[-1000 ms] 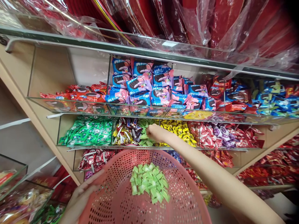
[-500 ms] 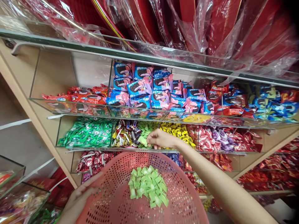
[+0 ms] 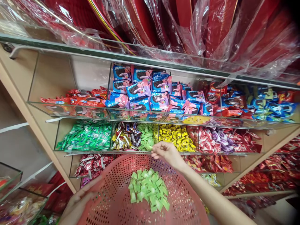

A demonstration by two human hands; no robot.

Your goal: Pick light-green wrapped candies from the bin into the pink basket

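Observation:
A pink perforated plastic basket fills the lower middle of the view, with a heap of small light green packets inside. My left hand grips the basket's left side. Over the basket's far rim is my right hand, its fingers pinched together just in front of the shelf edge; whether anything small is between them cannot be made out. Right behind the fingertips, similar green packets lie in a narrow shelf compartment, between dark and gold wrapped sweets and yellow wrapped sweets.
Blue and pink biscuit packs are stacked on the shelf above, behind a glass front. Green wrapped sweets lie left of the compartment. Red items in clear plastic stand on top. Another glass bin is at lower left.
My right hand has moved back and down from the green packets' compartment to above the basket's far rim. The left hand still holds the basket. The view has shifted slightly.

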